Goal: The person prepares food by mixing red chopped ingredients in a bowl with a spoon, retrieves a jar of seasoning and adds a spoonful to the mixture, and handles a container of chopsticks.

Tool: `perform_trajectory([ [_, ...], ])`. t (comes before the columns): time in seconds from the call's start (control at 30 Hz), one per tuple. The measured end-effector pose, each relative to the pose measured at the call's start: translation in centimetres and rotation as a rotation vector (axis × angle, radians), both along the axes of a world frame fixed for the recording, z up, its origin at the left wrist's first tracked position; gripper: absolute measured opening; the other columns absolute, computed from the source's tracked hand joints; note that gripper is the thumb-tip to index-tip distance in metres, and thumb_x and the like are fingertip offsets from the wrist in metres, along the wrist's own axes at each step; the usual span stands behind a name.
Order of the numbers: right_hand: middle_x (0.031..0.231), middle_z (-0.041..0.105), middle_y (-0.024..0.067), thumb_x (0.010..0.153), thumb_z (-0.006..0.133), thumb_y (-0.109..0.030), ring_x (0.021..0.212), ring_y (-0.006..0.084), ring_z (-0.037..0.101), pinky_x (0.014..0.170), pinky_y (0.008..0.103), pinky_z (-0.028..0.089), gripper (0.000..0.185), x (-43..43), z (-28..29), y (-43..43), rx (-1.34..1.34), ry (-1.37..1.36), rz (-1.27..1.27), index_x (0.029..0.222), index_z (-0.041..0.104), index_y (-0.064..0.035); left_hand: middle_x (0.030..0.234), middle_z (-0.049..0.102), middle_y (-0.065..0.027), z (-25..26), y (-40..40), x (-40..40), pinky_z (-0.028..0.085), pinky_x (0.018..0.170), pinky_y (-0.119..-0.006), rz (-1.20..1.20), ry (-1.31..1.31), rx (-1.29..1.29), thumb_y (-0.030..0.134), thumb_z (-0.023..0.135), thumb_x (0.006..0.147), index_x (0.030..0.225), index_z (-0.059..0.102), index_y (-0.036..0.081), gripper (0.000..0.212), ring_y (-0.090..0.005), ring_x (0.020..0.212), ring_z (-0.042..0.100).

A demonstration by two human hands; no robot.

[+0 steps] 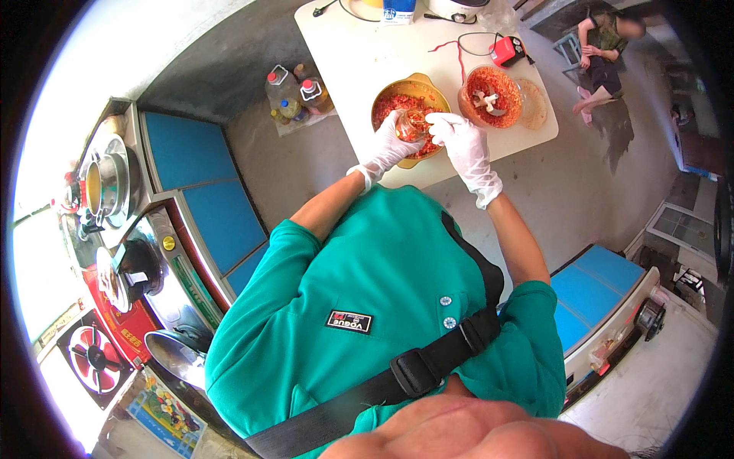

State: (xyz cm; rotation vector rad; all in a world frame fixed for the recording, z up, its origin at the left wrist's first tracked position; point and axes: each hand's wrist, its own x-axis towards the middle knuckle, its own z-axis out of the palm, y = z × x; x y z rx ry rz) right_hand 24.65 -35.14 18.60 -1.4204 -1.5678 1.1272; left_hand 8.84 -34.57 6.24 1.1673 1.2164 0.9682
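Observation:
My left hand [393, 143], in a thin whitish glove, holds a small clear jar [410, 125] with red chopped pepper in it, tilted over a yellow bowl [421, 79]. More red chopped pepper [395, 104] lies in that bowl. My right hand [456, 129], gloved too, is at the jar's mouth with its fingers bent; a thin utensil seems to be between them, but its shape is unclear. Just right of the bowl is a clear processor bowl [494, 117] coated with red mash, its pale blade [487, 102] in the middle.
On the white table [350, 63] also lie a clear round lid [533, 103], a red processor motor unit [507, 51] with its cord, and a white appliance [456, 8]. Large plastic bottles [312, 94] stand left of the table. A person [605, 49] sits at the upper right.

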Motion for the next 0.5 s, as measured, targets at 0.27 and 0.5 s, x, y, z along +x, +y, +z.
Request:
perform_trajectory([
  [0.27, 0.079, 0.069, 0.0059, 0.095, 0.054, -0.014, 0.064, 0.0081, 0.060, 0.061, 0.0230, 0.050, 0.022, -1.1, -2.0, 0.0, -0.177, -0.086, -0.051, 0.104, 0.070, -0.0014, 0.113, 0.060, -0.0107, 0.1, -0.4, 0.4, 0.049, 0.093, -0.032, 0.068, -0.085, 0.012, 0.013, 0.087, 0.062, 0.123, 0.047, 0.003, 0.074, -0.0185, 0.106, 0.058],
  [0.5, 0.081, 0.069, 0.0064, 0.095, 0.054, -0.011, 0.064, 0.0079, 0.059, 0.061, 0.0226, 0.050, 0.022, -0.8, -0.9, 0.4, -0.122, 0.085, -0.054, 0.102, 0.070, 0.0008, 0.115, 0.060, -0.0089, -1.7, 0.8, -0.6, 0.048, 0.095, -0.032, 0.004, -0.150, -0.026, 0.009, 0.085, 0.063, 0.124, 0.046, 0.005, 0.073, -0.0180, 0.107, 0.058],
])
